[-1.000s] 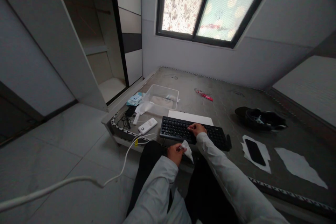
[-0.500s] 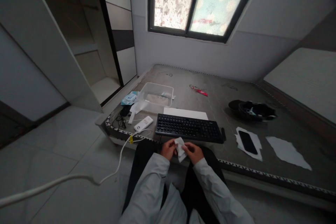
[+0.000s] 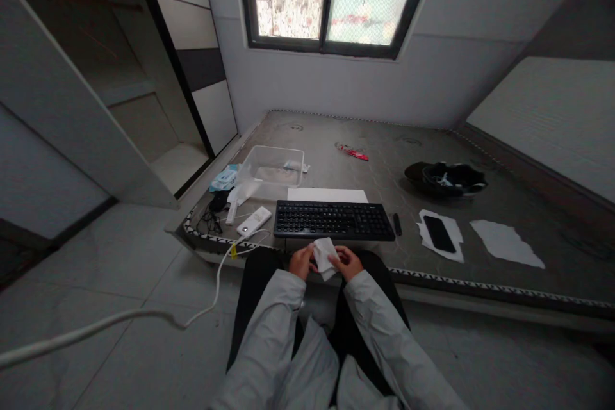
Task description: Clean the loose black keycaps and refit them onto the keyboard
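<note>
The person sits at the near edge of a grey mattress, with both hands over the lap and a folded white tissue between them. The left hand has its fingers closed on the left side of the tissue, and the right hand pinches its right side between thumb and fingers. The tissue is just on the near side of a black keyboard, which lies along the mattress edge, and neither hand is on the keys

A flat white thing lies right behind the keyboard, and a small dark stick is just beside its right end. Farther right I see a black phone on a white sheet, then a second sheet, with a dark shoe or cap beyond them; I cannot tell which it is. Left of the keyboard lies a white gadget with a white cable at its near end. Past it stand a clear plastic box and, at its left, a blue packet. Something red lies on the far part of the mattress
</note>
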### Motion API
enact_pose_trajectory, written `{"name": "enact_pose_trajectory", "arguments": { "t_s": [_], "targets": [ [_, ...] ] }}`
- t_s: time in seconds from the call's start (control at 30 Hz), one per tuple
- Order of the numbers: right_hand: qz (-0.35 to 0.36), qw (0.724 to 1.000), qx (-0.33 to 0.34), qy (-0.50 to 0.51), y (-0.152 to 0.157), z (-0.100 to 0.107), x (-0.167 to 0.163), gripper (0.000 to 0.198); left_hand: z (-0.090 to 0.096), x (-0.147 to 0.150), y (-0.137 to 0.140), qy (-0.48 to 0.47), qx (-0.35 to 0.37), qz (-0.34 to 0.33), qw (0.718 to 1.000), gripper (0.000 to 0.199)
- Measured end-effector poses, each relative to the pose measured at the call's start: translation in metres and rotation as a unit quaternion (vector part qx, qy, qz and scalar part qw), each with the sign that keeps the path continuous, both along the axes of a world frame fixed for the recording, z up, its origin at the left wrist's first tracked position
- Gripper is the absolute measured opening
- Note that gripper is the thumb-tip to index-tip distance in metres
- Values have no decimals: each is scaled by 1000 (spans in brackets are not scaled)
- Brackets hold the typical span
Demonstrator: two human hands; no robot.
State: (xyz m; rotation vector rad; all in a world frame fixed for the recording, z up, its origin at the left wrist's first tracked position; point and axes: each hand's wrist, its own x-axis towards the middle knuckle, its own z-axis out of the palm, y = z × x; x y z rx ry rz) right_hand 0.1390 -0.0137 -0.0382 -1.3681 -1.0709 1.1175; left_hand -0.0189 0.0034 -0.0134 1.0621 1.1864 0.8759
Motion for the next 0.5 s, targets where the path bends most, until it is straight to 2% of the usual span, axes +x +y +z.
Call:
{"name": "enact_pose_trajectory", "arguments": {
  "t_s": [0.13,0.3,0.4,0.5],
  "targets": [
    [-6,1000,-10,15,1,-3,2,45,-2,1,-2,-2,21,-12,1000,42],
    [13,999,-19,47,2,-3,3,49,-3,-1,-2,65,9,36,997,25],
    [14,998,-2,57,0,-3,2,48,-1,-3,-1,67,12,43,997,28],
    [2,998,10,59,-1,-3,2,47,3,-3,-2,44,-5,30,999,44]
  ]
}}
